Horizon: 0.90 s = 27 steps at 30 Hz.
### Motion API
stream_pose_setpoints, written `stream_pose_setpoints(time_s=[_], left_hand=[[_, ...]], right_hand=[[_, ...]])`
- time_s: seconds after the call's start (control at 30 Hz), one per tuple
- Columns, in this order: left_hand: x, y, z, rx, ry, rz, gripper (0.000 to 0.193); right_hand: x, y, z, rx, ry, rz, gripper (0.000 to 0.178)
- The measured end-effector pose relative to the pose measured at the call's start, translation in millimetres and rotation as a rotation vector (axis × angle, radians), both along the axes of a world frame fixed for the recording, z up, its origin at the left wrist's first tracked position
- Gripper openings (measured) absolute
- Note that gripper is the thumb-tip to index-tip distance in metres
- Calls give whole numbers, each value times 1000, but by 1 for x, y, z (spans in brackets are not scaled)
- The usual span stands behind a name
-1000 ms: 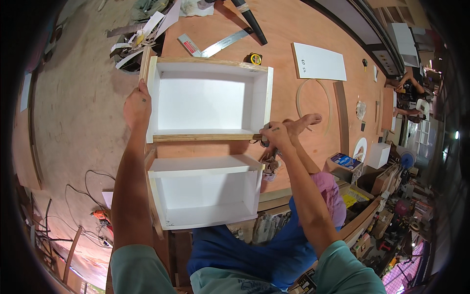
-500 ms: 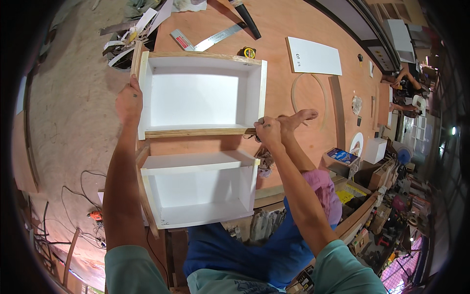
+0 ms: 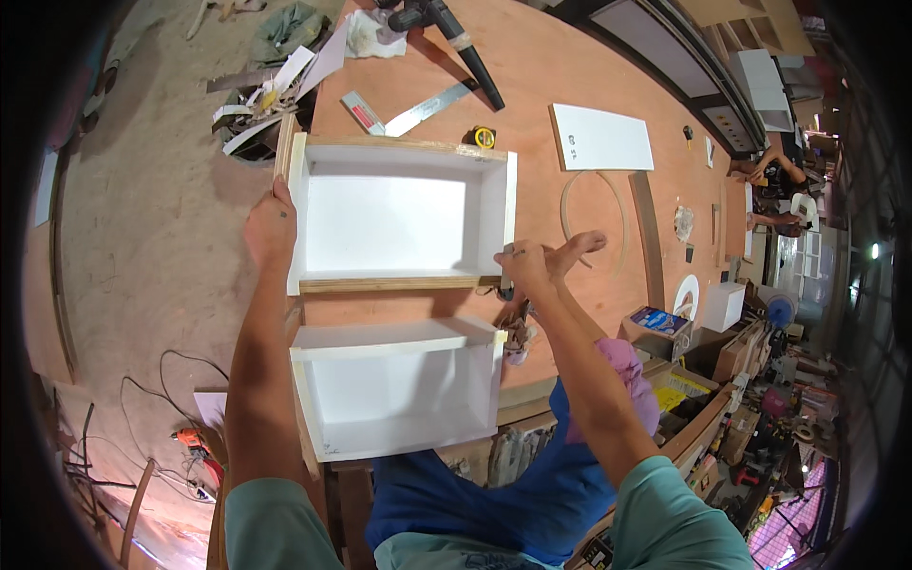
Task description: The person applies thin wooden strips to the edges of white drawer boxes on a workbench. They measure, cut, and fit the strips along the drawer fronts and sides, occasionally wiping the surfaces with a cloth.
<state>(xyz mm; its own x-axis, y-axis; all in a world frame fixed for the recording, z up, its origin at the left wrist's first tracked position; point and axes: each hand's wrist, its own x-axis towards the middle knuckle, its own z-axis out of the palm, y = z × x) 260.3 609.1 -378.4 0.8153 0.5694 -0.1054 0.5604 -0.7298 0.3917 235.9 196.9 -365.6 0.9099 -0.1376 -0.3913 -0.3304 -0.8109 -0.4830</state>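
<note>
A white open drawer box (image 3: pixel 394 214) with raw plywood edges lies on the wooden table in front of me. My left hand (image 3: pixel 271 228) is closed round its left side, against a long wood strip (image 3: pixel 286 142) that stands along that side. At the near right corner my right hand (image 3: pixel 527 268) is closed, fingers bent over the right side's edge. A small greyish piece shows below those fingers, too hidden to name. Nearer to me sits a second white drawer box (image 3: pixel 399 389), tilted slightly. My bare foot (image 3: pixel 578 249) rests just beyond the right hand.
Beyond the box lie a tape measure (image 3: pixel 482 138), a try square (image 3: pixel 418 112) and a black blower-like tool (image 3: pixel 465 52). A white panel (image 3: pixel 603 138) and a bent thin strip (image 3: pixel 624 214) are at right. An orange drill (image 3: pixel 190 437) lies lower left. Another person (image 3: pixel 784 176) sits far right.
The whole view has shifted, so the boxes sit lower. My right hand has moved slightly farther along the box's right edge, exposing the greyish piece. The left hand keeps its hold.
</note>
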Motion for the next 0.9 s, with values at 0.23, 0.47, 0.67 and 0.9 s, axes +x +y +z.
stream_pose_setpoints(time_s=[0.23,0.47,0.67,0.9], left_hand=[[-5,4,-2,-25,36,-15,61],[-3,5,-5,-60,58,-3,61],[3,2,-2,46,105,-52,61],[-13,11,-15,357,-237,-338,45]], right_hand=[[-6,0,-4,-120,61,149,25],[-56,-15,-7,546,177,-444,17],[-77,20,-18,810,-43,-1033,12],[-71,43,-10,1105,-37,-1459,16]])
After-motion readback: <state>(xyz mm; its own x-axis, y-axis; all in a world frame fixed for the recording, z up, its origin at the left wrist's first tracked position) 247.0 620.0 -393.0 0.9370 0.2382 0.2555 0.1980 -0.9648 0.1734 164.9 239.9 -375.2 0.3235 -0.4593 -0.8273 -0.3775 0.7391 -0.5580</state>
